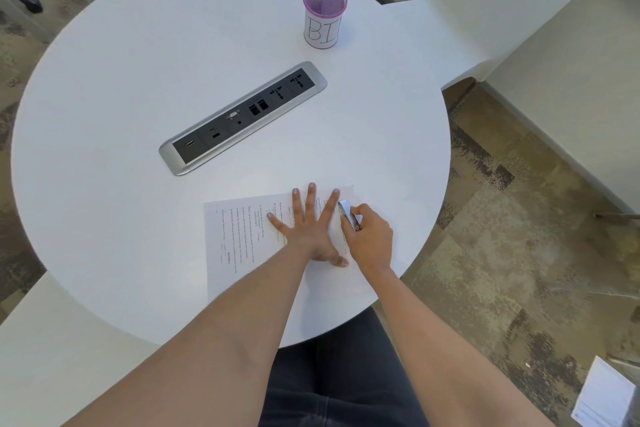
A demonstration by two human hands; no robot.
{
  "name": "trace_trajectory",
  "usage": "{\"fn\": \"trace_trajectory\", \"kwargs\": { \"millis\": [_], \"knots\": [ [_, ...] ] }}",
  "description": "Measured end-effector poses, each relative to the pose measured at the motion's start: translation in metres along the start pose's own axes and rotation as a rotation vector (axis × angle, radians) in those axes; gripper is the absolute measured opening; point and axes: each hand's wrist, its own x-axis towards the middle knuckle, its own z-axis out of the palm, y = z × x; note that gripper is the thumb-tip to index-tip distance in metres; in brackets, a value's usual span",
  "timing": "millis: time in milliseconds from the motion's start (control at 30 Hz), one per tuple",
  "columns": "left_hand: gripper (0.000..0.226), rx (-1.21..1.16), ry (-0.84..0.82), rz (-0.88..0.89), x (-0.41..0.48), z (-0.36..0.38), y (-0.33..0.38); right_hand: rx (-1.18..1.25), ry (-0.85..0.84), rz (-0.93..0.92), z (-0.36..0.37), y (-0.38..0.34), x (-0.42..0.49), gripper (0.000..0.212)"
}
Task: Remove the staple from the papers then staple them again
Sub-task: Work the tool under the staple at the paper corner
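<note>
Printed papers [239,239] lie near the front edge of the round white table [138,80]. My left hand [308,229] presses flat on them with its fingers spread wide. Just to its right, my right hand [369,239] grips a small silvery stapler-like tool [348,215], whose tip points at the papers' far right corner beside my left index finger. The staple itself is too small to make out.
A grey power and data socket strip [242,118] is set diagonally into the table's middle. A purple mesh cup with a white label [323,15] stands at the back right. White seats surround the table; a stack of paper [602,399] lies on the floor at the lower right.
</note>
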Motion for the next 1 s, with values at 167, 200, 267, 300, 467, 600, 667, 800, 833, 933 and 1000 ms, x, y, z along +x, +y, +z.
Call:
{"fn": "trace_trajectory", "kwargs": {
  "millis": [167, 200, 267, 300, 467, 600, 667, 800, 833, 933, 1000],
  "knots": [
    [0.149, 0.005, 0.008, -0.010, 0.000, 0.000, 0.002, -0.024, -0.004, 0.046, 0.006, -0.008, -0.001, 0.015],
    [0.149, 0.001, 0.010, -0.010, -0.001, 0.000, 0.002, -0.002, 0.010, 0.068, 0.008, -0.010, -0.002, 0.017],
    [0.149, -0.009, 0.012, -0.005, -0.002, 0.000, 0.002, 0.086, 0.051, 0.124, 0.010, -0.015, -0.001, 0.018],
    [0.149, -0.012, 0.011, -0.004, -0.002, 0.000, 0.002, 0.145, 0.069, 0.153, 0.009, -0.017, 0.001, 0.019],
    [0.149, -0.023, 0.012, 0.006, -0.002, 0.000, 0.000, 0.264, 0.097, 0.129, -0.001, -0.015, 0.008, 0.019],
    [0.149, -0.026, 0.024, 0.018, -0.001, 0.001, 0.000, 0.143, 0.068, 0.081, -0.004, -0.007, -0.001, 0.018],
    [0.149, -0.021, 0.033, 0.017, -0.001, 0.001, 0.000, 0.084, 0.025, 0.060, -0.004, -0.004, -0.005, 0.015],
    [0.150, -0.019, 0.038, 0.014, 0.000, 0.002, 0.000, 0.011, -0.017, 0.063, -0.003, -0.007, -0.004, 0.013],
    [0.150, -0.017, 0.038, 0.012, 0.000, 0.002, 0.000, 0.001, -0.022, 0.070, -0.003, -0.009, -0.003, 0.014],
    [0.149, -0.012, 0.031, 0.008, 0.000, 0.001, 0.000, -0.021, -0.028, 0.091, -0.005, -0.013, 0.001, 0.014],
    [0.148, -0.012, 0.023, 0.011, -0.001, 0.000, 0.000, -0.055, -0.038, 0.064, -0.007, -0.014, 0.002, 0.015]
  ]
}}
